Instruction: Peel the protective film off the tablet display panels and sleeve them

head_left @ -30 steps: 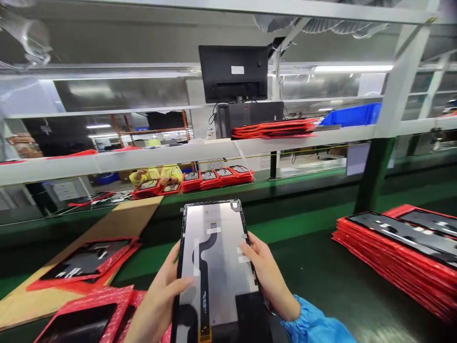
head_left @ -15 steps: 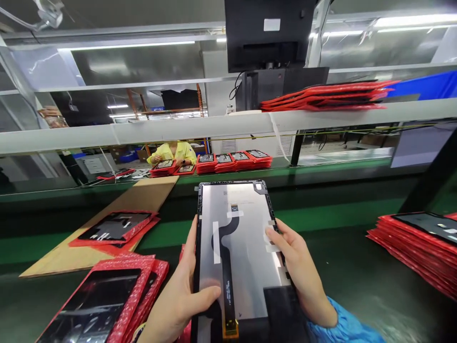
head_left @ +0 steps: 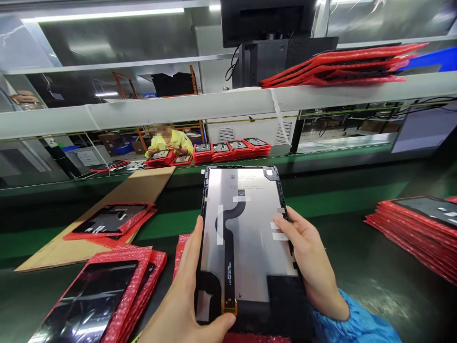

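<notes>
Panel has come closer, more upright; left hand and right hand clamp its edges. Thumbs should probably stay off the flex cable.

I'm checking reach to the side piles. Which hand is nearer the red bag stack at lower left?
Left. The left hand grips the panel right beside that red bag stack; the right hand is across the panel.

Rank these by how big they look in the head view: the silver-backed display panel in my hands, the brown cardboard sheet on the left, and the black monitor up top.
1. Silver-backed display panel, though nearness to the camera inflates it.
2. Brown cardboard sheet, partly covered by red bubble-wrap sleeves.
3. Black monitor, cropped by the frame edge, so unsure.
</notes>
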A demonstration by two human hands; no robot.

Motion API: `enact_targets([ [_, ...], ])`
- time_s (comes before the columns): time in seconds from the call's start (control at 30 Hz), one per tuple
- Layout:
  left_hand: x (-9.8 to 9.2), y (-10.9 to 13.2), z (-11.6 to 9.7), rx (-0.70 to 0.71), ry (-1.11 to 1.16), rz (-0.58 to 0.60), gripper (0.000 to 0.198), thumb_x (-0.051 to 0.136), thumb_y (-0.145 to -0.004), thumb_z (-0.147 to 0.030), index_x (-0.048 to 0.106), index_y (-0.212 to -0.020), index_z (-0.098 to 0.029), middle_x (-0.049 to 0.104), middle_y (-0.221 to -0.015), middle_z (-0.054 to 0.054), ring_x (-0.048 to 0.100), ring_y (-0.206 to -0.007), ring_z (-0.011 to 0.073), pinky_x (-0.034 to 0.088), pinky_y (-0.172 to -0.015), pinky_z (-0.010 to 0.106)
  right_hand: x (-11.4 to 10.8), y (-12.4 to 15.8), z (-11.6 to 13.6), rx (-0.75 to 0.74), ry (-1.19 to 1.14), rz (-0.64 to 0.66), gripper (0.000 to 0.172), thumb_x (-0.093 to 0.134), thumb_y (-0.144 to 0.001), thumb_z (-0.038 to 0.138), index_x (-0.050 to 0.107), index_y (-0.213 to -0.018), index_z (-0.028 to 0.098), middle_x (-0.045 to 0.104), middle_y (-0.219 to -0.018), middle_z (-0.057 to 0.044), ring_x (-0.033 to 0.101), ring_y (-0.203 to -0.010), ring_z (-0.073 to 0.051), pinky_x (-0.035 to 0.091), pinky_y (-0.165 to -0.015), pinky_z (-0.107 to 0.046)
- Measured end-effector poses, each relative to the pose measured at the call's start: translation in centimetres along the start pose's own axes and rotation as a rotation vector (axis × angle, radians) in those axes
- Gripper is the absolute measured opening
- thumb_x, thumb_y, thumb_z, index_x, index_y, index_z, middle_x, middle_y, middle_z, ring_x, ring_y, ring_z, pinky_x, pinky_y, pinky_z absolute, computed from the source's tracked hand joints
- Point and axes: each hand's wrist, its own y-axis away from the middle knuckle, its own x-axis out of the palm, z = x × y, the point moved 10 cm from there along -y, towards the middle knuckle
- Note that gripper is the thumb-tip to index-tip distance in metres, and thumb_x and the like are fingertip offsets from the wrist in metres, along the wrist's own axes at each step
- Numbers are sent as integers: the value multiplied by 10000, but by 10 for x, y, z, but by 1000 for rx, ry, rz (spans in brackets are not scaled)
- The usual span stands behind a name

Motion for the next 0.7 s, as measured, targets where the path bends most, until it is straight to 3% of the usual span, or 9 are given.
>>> enact_targets([
  [0.13,1,-3,-2,69,-104,-27,1044,658,-696,-184,-13,-1461,-420,76,-1575,-75,78,-1432,253,64,-1141,502,1,2,2,-14,17,-7,284,656,-830,373,632,-1079,239,704,-750,8,603,-531,-127,486,-500,-205],
  [0.33,-1,-7,-4,91,-215,-78,1083,680,-575,-95,146,-1463,-409,283,-1529,-26,125,-1418,351,107,-1119,588,0,-1,-1,-17,23,-19,235,638,-837,353,644,-1043,240,697,-794,14,598,-576,-112,448,-496,-175],
  [0.57,0,-16,5,18,-109,-16,1005,781,-619,-238,229,-1433,-448,307,-1519,-22,148,-1415,342,124,-1112,586,3,-5,-6,7,13,14,278,607,-847,343,618,-1101,232,697,-923,-17,644,-751,-165,464,-535,-196],
  [0.7,1,-16,8,-31,-62,-34,1071,814,-618,-348,140,-1442,-465,265,-1538,-45,204,-1407,301,127,-1137,526,0,-2,-1,-10,53,-23,290,614,-839,373,619,-1101,249,694,-969,-18,646,-785,-174,470,-543,-198],
])
